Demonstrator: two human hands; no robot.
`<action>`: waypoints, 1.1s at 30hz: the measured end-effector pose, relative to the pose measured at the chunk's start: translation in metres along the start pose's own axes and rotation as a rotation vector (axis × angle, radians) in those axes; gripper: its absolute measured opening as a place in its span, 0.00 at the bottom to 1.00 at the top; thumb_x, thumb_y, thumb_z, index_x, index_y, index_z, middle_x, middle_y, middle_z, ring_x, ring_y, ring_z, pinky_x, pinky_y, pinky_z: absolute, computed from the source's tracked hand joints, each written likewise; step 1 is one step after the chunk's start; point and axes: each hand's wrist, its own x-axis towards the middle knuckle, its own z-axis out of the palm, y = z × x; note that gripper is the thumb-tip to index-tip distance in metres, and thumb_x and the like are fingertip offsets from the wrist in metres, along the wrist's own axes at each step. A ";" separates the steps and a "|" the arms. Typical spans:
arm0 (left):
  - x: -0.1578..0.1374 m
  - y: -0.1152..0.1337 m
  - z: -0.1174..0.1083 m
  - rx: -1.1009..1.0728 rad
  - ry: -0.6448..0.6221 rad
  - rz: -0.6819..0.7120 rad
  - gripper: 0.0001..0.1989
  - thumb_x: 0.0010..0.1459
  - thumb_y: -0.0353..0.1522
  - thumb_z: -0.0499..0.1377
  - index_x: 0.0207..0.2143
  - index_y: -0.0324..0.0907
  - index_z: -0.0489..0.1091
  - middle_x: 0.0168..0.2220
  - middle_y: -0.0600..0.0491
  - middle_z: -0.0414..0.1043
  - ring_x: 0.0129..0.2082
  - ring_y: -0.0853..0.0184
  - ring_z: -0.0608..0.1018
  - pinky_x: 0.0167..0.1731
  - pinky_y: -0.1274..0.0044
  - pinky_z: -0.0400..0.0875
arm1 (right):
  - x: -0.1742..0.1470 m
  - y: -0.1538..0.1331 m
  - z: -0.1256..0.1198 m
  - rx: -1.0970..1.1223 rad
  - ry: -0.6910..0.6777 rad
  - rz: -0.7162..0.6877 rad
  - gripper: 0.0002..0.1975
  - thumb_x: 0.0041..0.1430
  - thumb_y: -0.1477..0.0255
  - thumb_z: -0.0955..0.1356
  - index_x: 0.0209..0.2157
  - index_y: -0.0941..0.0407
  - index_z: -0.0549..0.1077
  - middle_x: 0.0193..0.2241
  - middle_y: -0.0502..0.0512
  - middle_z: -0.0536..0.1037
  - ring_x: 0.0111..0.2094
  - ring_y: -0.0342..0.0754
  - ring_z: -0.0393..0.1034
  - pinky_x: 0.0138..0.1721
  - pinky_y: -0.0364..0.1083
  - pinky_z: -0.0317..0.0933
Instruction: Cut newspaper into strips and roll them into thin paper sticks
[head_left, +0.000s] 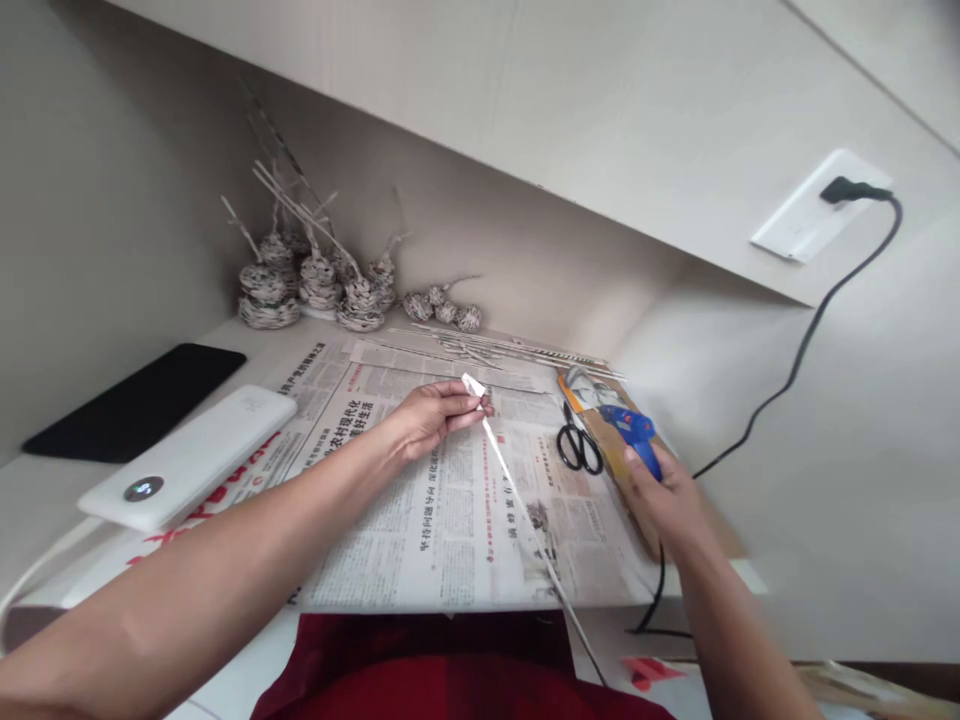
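Observation:
My left hand (444,412) pinches a long, thin rolled paper stick (517,505) close to its upper end, where a white paper flap (472,385) stands out above the fingers. From there the stick slants down past the table's front edge. My right hand (664,490) is closed around the handle of a blue glue gun (634,430), over a brown cardboard piece (637,500) at the table's right side. Black-handled scissors (579,448) lie to the left of the glue gun, their blades pointing away from me.
Newspaper (405,500) covers the tabletop. Several woven paper gourds (319,285) stand at the back left, with loose paper sticks (510,350) to their right. A white power bank (195,455) and a black flat pad (142,400) lie left. A black cord (802,360) hangs from the wall socket (821,205).

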 end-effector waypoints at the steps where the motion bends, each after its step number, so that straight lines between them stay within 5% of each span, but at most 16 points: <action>1: -0.001 0.000 0.001 0.008 0.002 0.003 0.07 0.53 0.15 0.59 0.28 0.30 0.74 0.33 0.43 0.78 0.35 0.62 0.82 0.37 0.80 0.78 | -0.007 -0.013 0.002 0.202 -0.107 0.045 0.18 0.56 0.55 0.65 0.38 0.56 0.71 0.25 0.52 0.71 0.26 0.47 0.66 0.28 0.45 0.60; 4: -0.002 -0.002 0.002 0.031 0.011 0.002 0.06 0.52 0.16 0.60 0.29 0.30 0.74 0.32 0.43 0.78 0.35 0.62 0.82 0.37 0.79 0.78 | -0.026 -0.048 0.010 0.630 -0.402 0.129 0.15 0.54 0.59 0.70 0.37 0.54 0.69 0.28 0.50 0.69 0.28 0.44 0.65 0.30 0.44 0.60; 9: -0.005 -0.002 0.003 0.103 0.010 -0.015 0.05 0.51 0.19 0.62 0.32 0.33 0.74 0.34 0.43 0.78 0.32 0.63 0.82 0.30 0.80 0.79 | -0.043 -0.078 0.031 0.801 -0.616 0.070 0.14 0.58 0.62 0.68 0.27 0.55 0.63 0.22 0.46 0.62 0.21 0.39 0.56 0.24 0.43 0.52; 13: -0.006 -0.002 0.004 0.138 0.004 0.002 0.06 0.51 0.20 0.63 0.33 0.32 0.75 0.34 0.44 0.78 0.32 0.64 0.81 0.29 0.80 0.78 | -0.050 -0.085 0.043 0.563 -0.552 -0.114 0.15 0.62 0.60 0.64 0.28 0.55 0.65 0.22 0.48 0.64 0.23 0.41 0.58 0.26 0.43 0.55; 20: -0.005 -0.006 0.003 0.122 -0.017 0.051 0.09 0.45 0.22 0.68 0.32 0.32 0.75 0.30 0.45 0.78 0.28 0.66 0.80 0.29 0.80 0.78 | -0.060 -0.083 0.049 0.172 -0.362 -0.307 0.15 0.64 0.62 0.62 0.50 0.53 0.68 0.29 0.53 0.72 0.29 0.47 0.66 0.32 0.47 0.64; 25: -0.006 -0.006 0.004 0.132 -0.006 0.057 0.09 0.46 0.21 0.67 0.33 0.33 0.75 0.29 0.47 0.77 0.27 0.68 0.80 0.28 0.81 0.78 | -0.061 -0.085 0.051 0.058 -0.278 -0.450 0.13 0.64 0.66 0.62 0.48 0.52 0.68 0.41 0.56 0.74 0.43 0.52 0.69 0.44 0.52 0.63; 33: -0.007 -0.005 0.007 0.147 0.014 0.058 0.09 0.45 0.20 0.67 0.33 0.33 0.75 0.29 0.48 0.77 0.26 0.68 0.80 0.28 0.80 0.78 | -0.060 -0.087 0.056 -0.003 -0.241 -0.515 0.12 0.64 0.69 0.62 0.48 0.53 0.67 0.41 0.56 0.72 0.42 0.51 0.67 0.46 0.52 0.62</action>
